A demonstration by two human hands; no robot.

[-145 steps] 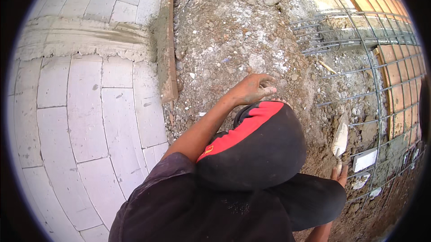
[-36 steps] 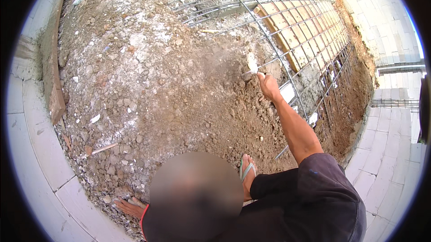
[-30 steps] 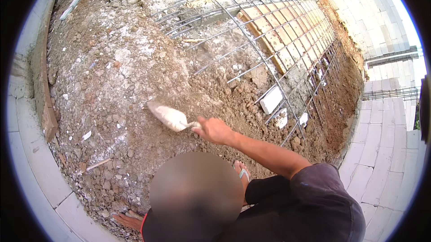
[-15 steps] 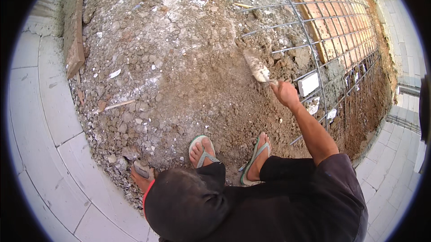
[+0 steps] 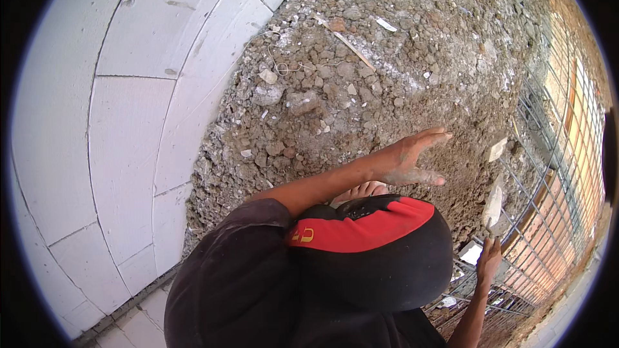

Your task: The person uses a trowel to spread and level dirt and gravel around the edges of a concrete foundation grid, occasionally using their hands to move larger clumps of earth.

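My left hand (image 5: 412, 162) is stretched out over the rubble with thumb and fingers spread, holding nothing. To its right is a pale, blocky fragment (image 5: 496, 149); whether it rests on the soil or is in the air, I cannot tell. My right hand (image 5: 489, 261) grips the handle of a trowel (image 5: 493, 206) at the right. The trowel's light, dirt-smeared blade points away from me, close to the steel bars. Beside that hand lies a white block piece (image 5: 471, 252). My bare toes (image 5: 367, 190) show partly below the left forearm.
A pale block wall (image 5: 129, 116) curves along the left. Loose soil and rubble (image 5: 309, 116) spread across the middle, with a thin wood strip (image 5: 353, 50) on top. On the right, a steel bar grid (image 5: 548, 212) stands before orange-brown panels (image 5: 535, 232).
My view has turned left. My left hand, which held a greyish chunk low at the left, has swung rightward and opened. The trowel remains in my right hand.
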